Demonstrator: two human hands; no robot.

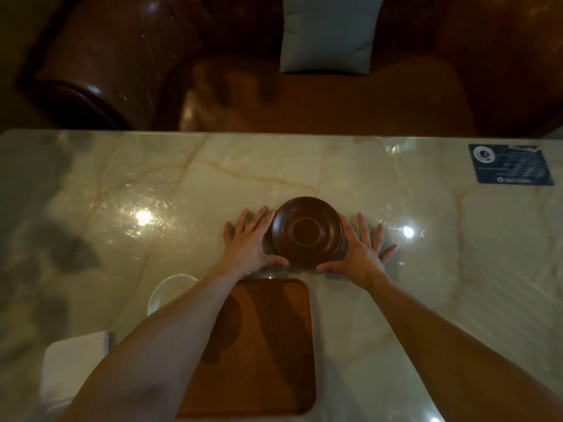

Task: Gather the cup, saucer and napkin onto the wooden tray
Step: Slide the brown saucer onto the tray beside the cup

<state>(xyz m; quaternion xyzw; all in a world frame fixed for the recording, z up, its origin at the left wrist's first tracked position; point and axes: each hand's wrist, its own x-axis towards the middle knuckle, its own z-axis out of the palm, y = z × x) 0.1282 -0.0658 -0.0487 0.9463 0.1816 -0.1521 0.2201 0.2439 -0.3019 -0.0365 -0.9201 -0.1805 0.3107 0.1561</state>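
A dark brown round saucer (pixel 307 231) lies on the marble table (pixel 152 184) just beyond the wooden tray (pixel 274 345). My left hand (pixel 248 243) lies flat at the saucer's left edge with fingers spread, and my right hand (pixel 362 251) lies flat at its right edge. Both thumbs reach under the saucer's near rim. A white cup (pixel 169 289) stands left of the tray, partly hidden by my left forearm. A white folded napkin (pixel 73 363) lies at the lower left. The tray holds nothing.
A dark blue card (pixel 510 164) lies on the table at the far right. Beyond the far table edge stands a brown leather sofa (pixel 115 56) with a pale cushion (pixel 330 32).
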